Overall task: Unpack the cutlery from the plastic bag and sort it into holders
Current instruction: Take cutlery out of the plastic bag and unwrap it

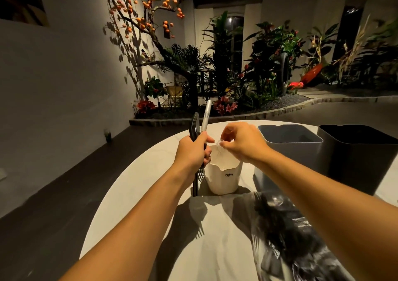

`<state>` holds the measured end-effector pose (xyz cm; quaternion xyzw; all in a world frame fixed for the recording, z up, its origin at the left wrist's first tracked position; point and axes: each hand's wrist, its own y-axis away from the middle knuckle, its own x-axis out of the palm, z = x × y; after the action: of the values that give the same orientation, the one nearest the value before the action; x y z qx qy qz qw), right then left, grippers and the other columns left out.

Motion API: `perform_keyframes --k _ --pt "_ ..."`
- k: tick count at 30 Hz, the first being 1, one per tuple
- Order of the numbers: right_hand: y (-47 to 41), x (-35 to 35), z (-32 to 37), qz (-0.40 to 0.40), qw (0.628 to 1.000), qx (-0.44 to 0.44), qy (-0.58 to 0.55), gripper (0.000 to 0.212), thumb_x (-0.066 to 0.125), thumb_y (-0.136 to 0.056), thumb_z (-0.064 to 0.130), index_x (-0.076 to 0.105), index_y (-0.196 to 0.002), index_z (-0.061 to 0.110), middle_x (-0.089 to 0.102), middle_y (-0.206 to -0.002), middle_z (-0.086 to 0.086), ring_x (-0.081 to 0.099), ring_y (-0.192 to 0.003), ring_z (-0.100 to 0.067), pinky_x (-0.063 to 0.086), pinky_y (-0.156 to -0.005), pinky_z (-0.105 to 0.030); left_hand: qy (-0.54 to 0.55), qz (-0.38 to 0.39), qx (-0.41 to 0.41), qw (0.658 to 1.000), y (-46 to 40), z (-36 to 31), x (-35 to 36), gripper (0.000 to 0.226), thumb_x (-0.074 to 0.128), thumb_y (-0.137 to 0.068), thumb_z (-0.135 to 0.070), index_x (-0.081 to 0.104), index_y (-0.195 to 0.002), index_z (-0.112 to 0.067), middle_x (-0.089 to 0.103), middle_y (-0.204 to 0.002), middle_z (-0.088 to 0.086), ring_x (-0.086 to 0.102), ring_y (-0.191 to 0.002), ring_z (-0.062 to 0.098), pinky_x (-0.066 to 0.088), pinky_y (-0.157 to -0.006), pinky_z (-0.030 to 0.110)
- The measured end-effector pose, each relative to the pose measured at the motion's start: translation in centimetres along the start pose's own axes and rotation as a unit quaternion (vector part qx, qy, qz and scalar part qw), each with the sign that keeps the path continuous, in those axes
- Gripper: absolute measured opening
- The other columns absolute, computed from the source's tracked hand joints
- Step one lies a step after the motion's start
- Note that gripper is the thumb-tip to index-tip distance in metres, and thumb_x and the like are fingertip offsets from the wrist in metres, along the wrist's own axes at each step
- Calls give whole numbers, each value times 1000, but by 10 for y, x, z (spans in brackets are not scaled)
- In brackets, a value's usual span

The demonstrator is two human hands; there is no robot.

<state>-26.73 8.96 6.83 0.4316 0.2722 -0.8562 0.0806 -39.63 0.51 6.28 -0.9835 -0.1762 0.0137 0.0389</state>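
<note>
The left hand at mid-frame grips a mixed bundle of dark and silver cutlery, fork tines pointing down. The right hand pinches a small clear piece, perhaps a band, over the white ceramic holder. The grey square holder and black one look empty, and the crumpled plastic bag at lower right holds more pieces, so sorting has probably barely begun.

Our left hand gripping a bundle of cutlery, our right hand pinching a clear loop above the white holder, grey holder, black holder, plastic bag on our table
</note>
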Motion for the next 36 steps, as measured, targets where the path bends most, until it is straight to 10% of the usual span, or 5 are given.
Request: perform_keyframes --k 11,17,36 --pt "-9 20 -6 12 999 -12 35 13 74 -88 24 71 -100 20 71 -99 1 63 -90 -17 50 -76 -29 48 55 -19 997 1 8 -5 37 37 -107 -28 61 -90 -6 44 -55 3 38 -46 14 31 -47 24" --pt "14 -20 15 33 909 122 -397 44 42 -104 43 69 -103 9 60 -88 -3 48 -70 -15 37 -60 -26 37 135 -33 990 20 1 -3 42 35 -109 -37 64 -97 -9 46 -60 0 41 -50 11 34 -50 22" --pt "120 -135 -21 187 829 120 -513 20 63 -89 12 70 -105 3 75 -97 -10 72 -86 -16 57 -69 -23 49 333 -99 936 120 -43 68 40 36 -107 -38 55 -126 -8 75 -91 15 73 -79 24 59 -71 32"
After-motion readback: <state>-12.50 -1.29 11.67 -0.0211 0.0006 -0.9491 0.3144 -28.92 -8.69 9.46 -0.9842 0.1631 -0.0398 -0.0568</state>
